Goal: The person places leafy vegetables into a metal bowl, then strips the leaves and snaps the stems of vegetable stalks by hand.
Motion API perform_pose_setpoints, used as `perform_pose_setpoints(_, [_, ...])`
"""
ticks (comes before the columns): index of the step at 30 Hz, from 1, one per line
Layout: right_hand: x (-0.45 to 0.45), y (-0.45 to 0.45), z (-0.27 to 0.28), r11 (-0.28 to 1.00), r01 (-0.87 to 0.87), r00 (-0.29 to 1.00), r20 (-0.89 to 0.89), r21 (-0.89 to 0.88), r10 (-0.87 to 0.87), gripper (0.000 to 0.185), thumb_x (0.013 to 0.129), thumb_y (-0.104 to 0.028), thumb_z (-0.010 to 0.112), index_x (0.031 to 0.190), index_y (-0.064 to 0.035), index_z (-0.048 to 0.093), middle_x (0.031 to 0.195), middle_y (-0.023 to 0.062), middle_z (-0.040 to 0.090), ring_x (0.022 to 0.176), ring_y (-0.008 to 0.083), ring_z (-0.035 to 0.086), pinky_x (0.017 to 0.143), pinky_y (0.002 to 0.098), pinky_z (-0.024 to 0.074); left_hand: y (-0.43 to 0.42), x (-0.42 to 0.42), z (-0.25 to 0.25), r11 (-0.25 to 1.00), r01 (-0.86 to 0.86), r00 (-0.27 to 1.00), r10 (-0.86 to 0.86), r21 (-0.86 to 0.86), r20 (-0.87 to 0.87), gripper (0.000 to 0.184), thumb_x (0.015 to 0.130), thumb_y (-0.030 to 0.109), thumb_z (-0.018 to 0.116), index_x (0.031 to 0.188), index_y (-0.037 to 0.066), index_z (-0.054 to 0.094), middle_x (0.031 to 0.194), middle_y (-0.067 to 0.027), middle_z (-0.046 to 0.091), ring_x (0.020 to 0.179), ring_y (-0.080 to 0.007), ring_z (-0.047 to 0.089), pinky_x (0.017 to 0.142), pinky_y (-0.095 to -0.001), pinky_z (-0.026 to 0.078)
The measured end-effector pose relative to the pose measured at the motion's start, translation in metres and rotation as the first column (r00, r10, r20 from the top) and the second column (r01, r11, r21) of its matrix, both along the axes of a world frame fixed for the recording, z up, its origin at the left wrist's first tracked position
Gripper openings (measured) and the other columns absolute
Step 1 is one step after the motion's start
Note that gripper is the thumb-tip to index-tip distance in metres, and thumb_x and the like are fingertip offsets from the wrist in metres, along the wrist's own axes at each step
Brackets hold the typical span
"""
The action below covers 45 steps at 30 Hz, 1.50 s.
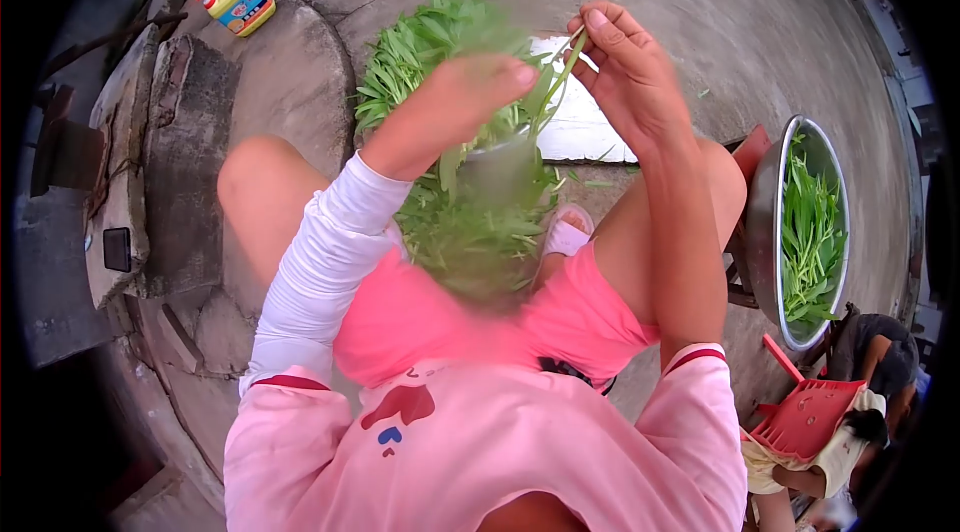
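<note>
Raised over a white board, my right hand [630, 62] pinches a long green vegetable stem [565, 77] between thumb and fingers. The stem slants down toward the leaves beside my left hand [475, 97]. That hand is smeared by motion and its fingers are mostly hidden, so its grip does not show. Behind it rises a big heap of leafy greens [415, 47] with narrow leaves. More leafy greens [480, 232] lie between my knees, blurred in the middle, around what looks like the rim of a metal container.
The white board [585, 122] lies on the concrete ground. At the right stands a metal basin [765, 232] holding cut greens [810, 232]. A yellow jug [240, 4] sits at upper left, a dark phone-like object [117, 249] on a ledge. People and a red chair [810, 417] are at lower right.
</note>
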State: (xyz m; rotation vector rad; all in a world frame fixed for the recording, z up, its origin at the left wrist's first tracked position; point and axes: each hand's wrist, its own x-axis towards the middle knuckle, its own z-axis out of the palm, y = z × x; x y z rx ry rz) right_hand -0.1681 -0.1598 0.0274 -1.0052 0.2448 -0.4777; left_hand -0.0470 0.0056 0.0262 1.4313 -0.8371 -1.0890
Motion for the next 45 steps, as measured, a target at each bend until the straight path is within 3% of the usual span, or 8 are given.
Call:
perform_pose_setpoints(12, [0.0, 0.0, 0.0, 1.0, -0.01, 0.999, -0.03, -0.022, 0.01, 0.016, 0.091, -0.018, 0.06, 0.102, -0.0061, 0.057, 0.093, 0.0025, 0.061, 0.084, 0.0099, 0.057, 0.078, 0.027, 0.0481, -0.001, 0.002, -0.017, 0.957, -0.061, 0.979, 0.112, -0.284, 0.169, 0.023, 0.086, 0.022, 0.065, 0.1, 0.006, 0.057, 0.086, 0.0063, 0.054, 0.075, -0.0024, 0.048, 0.063, -0.0179, 0.037])
perform_pose_setpoints(18, [0.0, -0.004, -0.005, 0.997, 0.079, 0.996, -0.036, 0.004, -0.079, 0.016, 0.091, -0.017, 0.059, 0.101, -0.0055, 0.058, 0.093, 0.0036, 0.062, 0.083, 0.0107, 0.057, 0.077, 0.027, 0.0485, 0.0, -0.003, -0.003, 0.996, 0.072, 0.986, -0.078, 0.043, 0.15, 0.03, 0.088, 0.031, 0.063, 0.099, 0.004, 0.06, 0.079, 0.0066, 0.053, 0.071, -0.0019, 0.045, 0.06, -0.0184, 0.035])
perform_pose_setpoints(19, [0.0, -0.003, -0.004, 0.996, 0.088, 0.996, -0.027, 0.014, -0.088, 0.015, 0.091, -0.017, 0.059, 0.101, -0.0054, 0.058, 0.094, 0.0039, 0.062, 0.083, 0.0108, 0.057, 0.077, 0.027, 0.0485, -0.003, -0.006, -0.017, 0.992, 0.07, 0.973, -0.045, -0.106, 0.227, 0.029, 0.089, 0.033, 0.062, 0.094, 0.005, 0.06, 0.073, 0.0085, 0.049, 0.062, 0.0001, 0.039, 0.052, -0.0176, 0.029])
perform_pose_setpoints(31, [0.002, 0.021, 0.003, 0.959, -0.147, 0.965, -0.248, -0.242, 0.086, 0.021, 0.092, -0.025, 0.059, 0.098, -0.0051, 0.058, 0.078, -0.0002, 0.058, 0.071, 0.0072, 0.054, 0.071, 0.0231, 0.0463, -0.002, 0.007, -0.016, 0.998, 0.068, 0.961, -0.069, -0.016, -0.267, 0.023, 0.094, 0.033, 0.052, 0.098, 0.011, 0.055, 0.063, 0.0111, 0.035, 0.051, 0.0003, 0.024, 0.044, -0.0168, 0.018])
perform_pose_setpoints(34, [0.002, 0.019, 0.004, 0.944, -0.074, 0.969, -0.249, -0.321, -0.009, 0.021, 0.091, -0.026, 0.06, 0.094, -0.0056, 0.058, 0.076, -0.0004, 0.057, 0.068, 0.0067, 0.053, 0.068, 0.0219, 0.0458, -0.001, -0.002, -0.006, 1.0, 0.019, 0.973, -0.013, 0.023, -0.232, 0.024, 0.094, 0.034, 0.053, 0.098, 0.01, 0.054, 0.064, 0.0109, 0.035, 0.05, 0.0006, 0.024, 0.043, -0.0166, 0.018])
perform_pose_setpoints(37, [0.002, 0.018, 0.002, 0.929, -0.036, 0.969, -0.239, -0.369, -0.057, 0.028, 0.088, -0.032, 0.06, 0.092, -0.0034, 0.06, 0.077, 0.0002, 0.057, 0.071, 0.0073, 0.051, 0.071, 0.0234, 0.0425, -0.001, -0.001, -0.008, 1.0, 0.027, 0.998, -0.026, -0.016, 0.065, 0.025, 0.093, 0.034, 0.054, 0.099, 0.01, 0.055, 0.066, 0.0107, 0.037, 0.05, 0.0009, 0.025, 0.043, -0.0169, 0.018])
perform_pose_setpoints(43, [0.002, 0.013, -0.002, 0.904, -0.116, 0.961, -0.275, -0.412, -0.002, 0.02, 0.092, -0.026, 0.06, 0.091, -0.0064, 0.057, 0.076, -0.0024, 0.053, 0.066, 0.0044, 0.046, 0.065, 0.019, 0.0415, 0.001, 0.008, -0.003, 0.998, 0.057, 0.997, -0.057, 0.002, -0.054, 0.023, 0.091, 0.032, 0.058, 0.096, 0.01, 0.057, 0.07, 0.0098, 0.044, 0.051, 0.0014, 0.027, 0.043, -0.0177, 0.019])
perform_pose_setpoints(45, [0.002, 0.014, 0.0, 0.904, -0.129, 0.962, -0.272, -0.407, 0.014, 0.02, 0.092, -0.026, 0.06, 0.091, -0.0063, 0.057, 0.076, -0.0028, 0.052, 0.067, 0.004, 0.045, 0.065, 0.0189, 0.041, -0.004, 0.0, -0.008, 0.994, 0.052, 0.996, -0.044, -0.099, 0.072, 0.022, 0.091, 0.031, 0.057, 0.095, 0.01, 0.057, 0.069, 0.0098, 0.045, 0.052, 0.0016, 0.028, 0.043, -0.0178, 0.019])
